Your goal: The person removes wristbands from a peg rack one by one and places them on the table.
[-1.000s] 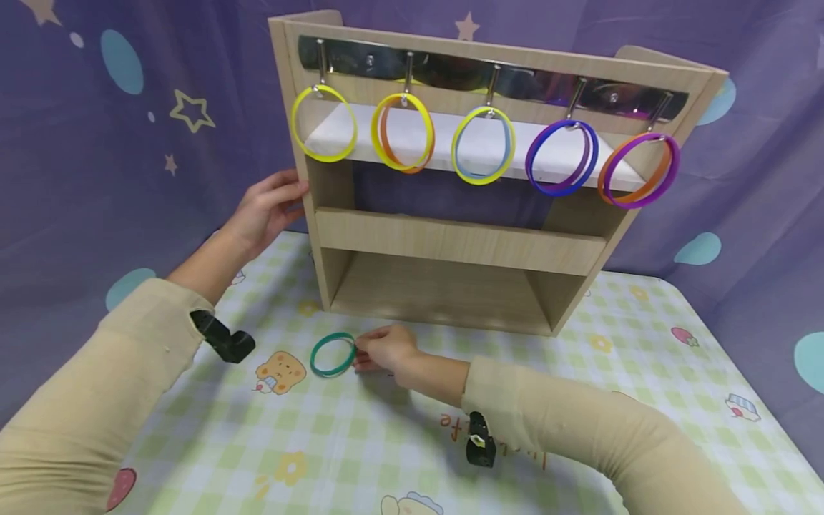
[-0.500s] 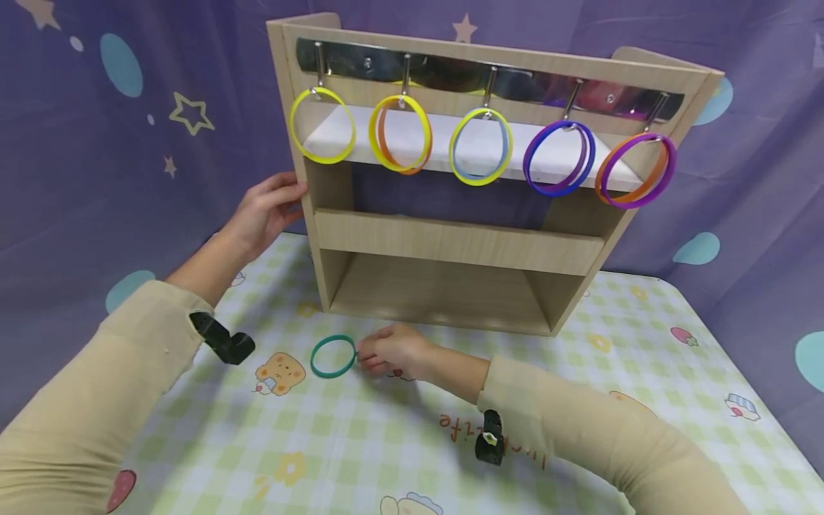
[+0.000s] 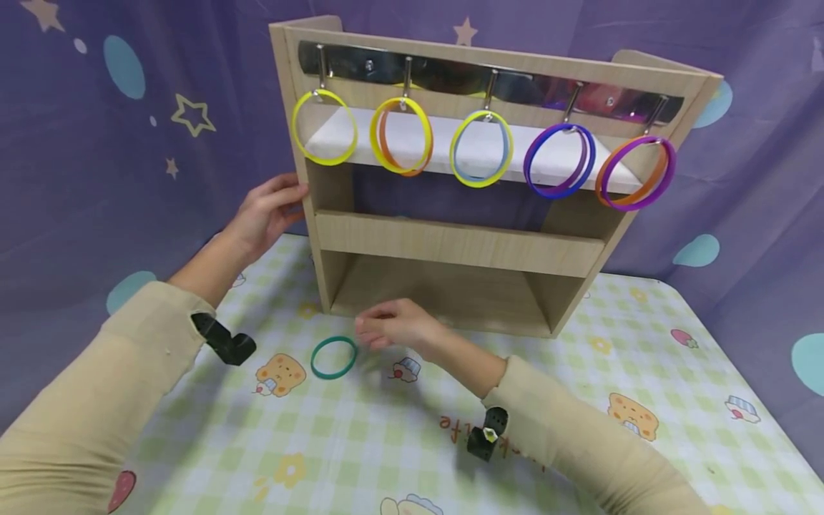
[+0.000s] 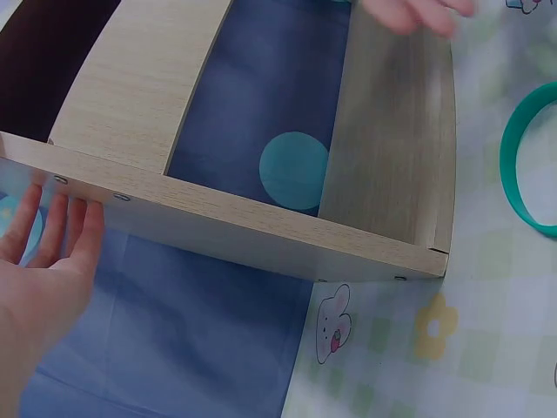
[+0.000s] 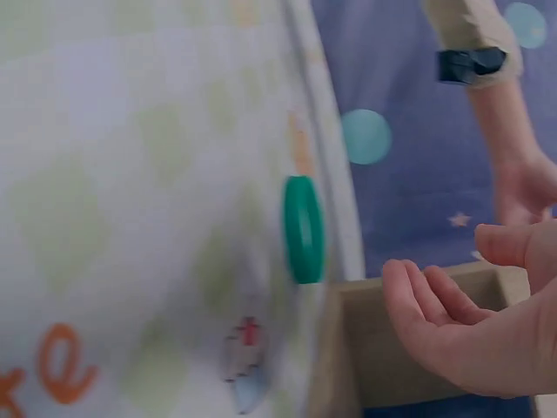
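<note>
None of the fingers grip anything: on the right hand (image 3: 402, 327) they curve loosely, on the left hand (image 3: 265, 214) they touch the shelf unit (image 3: 460, 243). Nearby, the green ring (image 3: 330, 376) lies on the worktop (image 3: 347, 443); a stray knuckle could shift it.

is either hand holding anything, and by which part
Nothing is held. The right hand is empty; the green ring lies on the table. The left hand just rests its fingertips against the outer side of the wooden shelf.
</note>
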### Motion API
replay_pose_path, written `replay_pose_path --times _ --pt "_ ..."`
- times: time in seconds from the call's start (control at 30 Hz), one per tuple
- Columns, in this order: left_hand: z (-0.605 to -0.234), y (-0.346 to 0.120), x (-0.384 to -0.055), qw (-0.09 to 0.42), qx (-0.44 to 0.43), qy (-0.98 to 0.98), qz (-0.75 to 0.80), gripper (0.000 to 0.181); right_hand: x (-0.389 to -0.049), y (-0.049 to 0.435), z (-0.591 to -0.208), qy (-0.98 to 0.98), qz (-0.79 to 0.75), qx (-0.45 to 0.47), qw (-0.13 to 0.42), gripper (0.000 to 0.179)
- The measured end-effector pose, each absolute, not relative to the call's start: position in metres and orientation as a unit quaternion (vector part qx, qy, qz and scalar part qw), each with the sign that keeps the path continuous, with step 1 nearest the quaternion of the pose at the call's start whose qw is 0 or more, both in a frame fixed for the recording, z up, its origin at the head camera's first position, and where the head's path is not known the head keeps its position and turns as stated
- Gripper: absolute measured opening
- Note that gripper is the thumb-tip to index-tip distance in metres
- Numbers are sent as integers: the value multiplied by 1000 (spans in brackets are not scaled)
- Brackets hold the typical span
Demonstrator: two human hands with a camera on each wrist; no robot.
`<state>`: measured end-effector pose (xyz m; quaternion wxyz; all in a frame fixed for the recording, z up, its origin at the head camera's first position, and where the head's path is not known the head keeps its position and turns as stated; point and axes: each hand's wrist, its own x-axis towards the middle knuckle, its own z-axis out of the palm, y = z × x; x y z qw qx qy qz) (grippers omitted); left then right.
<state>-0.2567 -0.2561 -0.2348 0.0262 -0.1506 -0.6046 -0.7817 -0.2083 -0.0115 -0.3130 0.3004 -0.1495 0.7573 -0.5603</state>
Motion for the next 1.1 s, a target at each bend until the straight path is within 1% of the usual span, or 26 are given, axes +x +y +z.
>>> replay_pose_path --times 0.2,0.53,0.93,1.1 --pt "-234 -256 -256 28 -151 -607 -780 14 -214 -11 -290 757 -584 -163 245 34" --pt "-235 -257 -258 27 -154 -605 -781 15 -218 -18 -251 779 -574 -195 161 33" --pt "-235 -256 -257 33 -142 -625 -767 16 -218 -31 -201 748 -618 -223 93 35" --pt "-235 -256 -257 31 -141 -624 -768 16 -218 -37 -189 737 -634 -226 70 41"
